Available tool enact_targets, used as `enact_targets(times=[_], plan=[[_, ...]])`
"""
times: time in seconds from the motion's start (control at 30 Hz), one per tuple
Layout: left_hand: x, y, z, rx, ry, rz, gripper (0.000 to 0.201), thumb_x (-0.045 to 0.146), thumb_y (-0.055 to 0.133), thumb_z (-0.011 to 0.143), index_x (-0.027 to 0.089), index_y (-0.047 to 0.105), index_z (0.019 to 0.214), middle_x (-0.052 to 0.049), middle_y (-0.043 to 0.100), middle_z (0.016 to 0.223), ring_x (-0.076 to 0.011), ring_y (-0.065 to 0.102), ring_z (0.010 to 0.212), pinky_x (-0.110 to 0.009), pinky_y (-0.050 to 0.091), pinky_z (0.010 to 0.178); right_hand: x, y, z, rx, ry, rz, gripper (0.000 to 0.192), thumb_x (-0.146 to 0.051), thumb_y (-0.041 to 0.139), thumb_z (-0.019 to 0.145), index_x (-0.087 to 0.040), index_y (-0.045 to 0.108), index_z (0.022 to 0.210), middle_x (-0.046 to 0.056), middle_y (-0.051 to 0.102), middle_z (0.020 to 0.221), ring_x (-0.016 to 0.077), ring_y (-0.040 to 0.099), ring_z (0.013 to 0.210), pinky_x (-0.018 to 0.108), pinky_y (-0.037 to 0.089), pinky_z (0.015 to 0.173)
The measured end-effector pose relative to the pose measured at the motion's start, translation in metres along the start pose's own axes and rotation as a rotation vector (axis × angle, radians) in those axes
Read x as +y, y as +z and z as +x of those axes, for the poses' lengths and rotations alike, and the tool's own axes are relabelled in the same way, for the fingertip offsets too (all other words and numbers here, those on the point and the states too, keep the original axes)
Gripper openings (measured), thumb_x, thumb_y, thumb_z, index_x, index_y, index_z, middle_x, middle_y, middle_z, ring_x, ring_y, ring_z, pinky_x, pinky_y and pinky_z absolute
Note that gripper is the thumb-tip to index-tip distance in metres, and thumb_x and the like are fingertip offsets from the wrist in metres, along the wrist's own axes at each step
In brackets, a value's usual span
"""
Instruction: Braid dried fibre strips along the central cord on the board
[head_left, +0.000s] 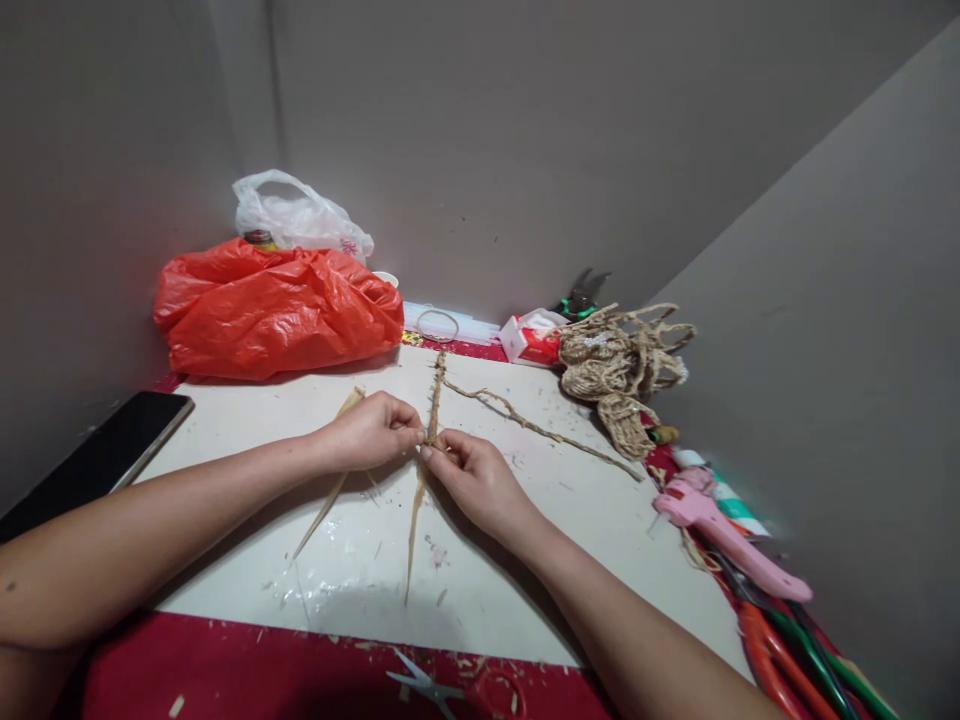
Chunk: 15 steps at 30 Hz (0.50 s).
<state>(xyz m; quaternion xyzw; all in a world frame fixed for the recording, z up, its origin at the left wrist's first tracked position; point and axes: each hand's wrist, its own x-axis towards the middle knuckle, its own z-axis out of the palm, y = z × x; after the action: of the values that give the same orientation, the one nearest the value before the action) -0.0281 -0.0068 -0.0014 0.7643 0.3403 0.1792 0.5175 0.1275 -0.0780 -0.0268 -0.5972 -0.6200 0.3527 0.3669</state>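
Got red-handled metal scissors [442,690] lying open on the dark-red cloth [225,665], just off the white flat board [510,600]'s near edge. Next, a thin pale dry strip [410,545] trailing loose toward that edge. Mid-board, seeing fingertips of left hand [375,432] and right hand [476,485] pinched on the near end of a knobbly brown stick [436,400], aimed at the far edge. Would call it partway: tail not secured, second pale strip [321,515] under the left hand apparently unused, bare crooked twig [555,437] untouched. At the far left corner, a crinkled orange-red plastic bag [277,310], then a white plastic bag [307,215] with red print, too tiny to read. Can't spot any legible brand.
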Motion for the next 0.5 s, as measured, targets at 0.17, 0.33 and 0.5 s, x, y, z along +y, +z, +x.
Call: enact_targets(times=[0.17,0.33,0.5], plan=[[-0.0005,-0.0006,0.0013,0.000,-0.038,-0.094,0.016,0.026,0.056,0.071,0.012,0.061,0.065,0.004,0.049,0.053,-0.0066,0.036,0.051,-0.021,0.027,0.052,-0.0060,-0.0019,-0.0019,-0.012,0.127,0.123,0.022,-0.036,0.056,0.076,-0.018,0.046,0.069,-0.007,0.032,0.052,0.0076,0.027,0.048,0.021,0.022,0.045],[-0.0026,-0.0012,0.0024,-0.007,-0.080,-0.162,0.016,0.028,0.058,0.070,0.012,0.063,0.066,0.002,0.052,0.055,-0.0070,0.039,0.051,-0.022,0.028,0.053,-0.0073,-0.0025,-0.0019,-0.024,0.178,0.250,0.025,-0.039,0.061,0.073,-0.017,0.048,0.075,-0.009,0.034,0.049,0.0058,0.024,0.045,0.021,0.017,0.043],[-0.0031,0.0001,0.0017,-0.003,-0.117,-0.218,0.016,0.028,0.059,0.068,0.013,0.063,0.065,0.002,0.054,0.056,-0.0070,0.040,0.051,-0.022,0.029,0.054,-0.0044,-0.0047,-0.0009,-0.159,0.272,0.444,0.032,-0.039,0.061,0.074,-0.018,0.041,0.060,-0.010,0.031,0.044,0.0038,0.019,0.038,0.021,0.012,0.038]])
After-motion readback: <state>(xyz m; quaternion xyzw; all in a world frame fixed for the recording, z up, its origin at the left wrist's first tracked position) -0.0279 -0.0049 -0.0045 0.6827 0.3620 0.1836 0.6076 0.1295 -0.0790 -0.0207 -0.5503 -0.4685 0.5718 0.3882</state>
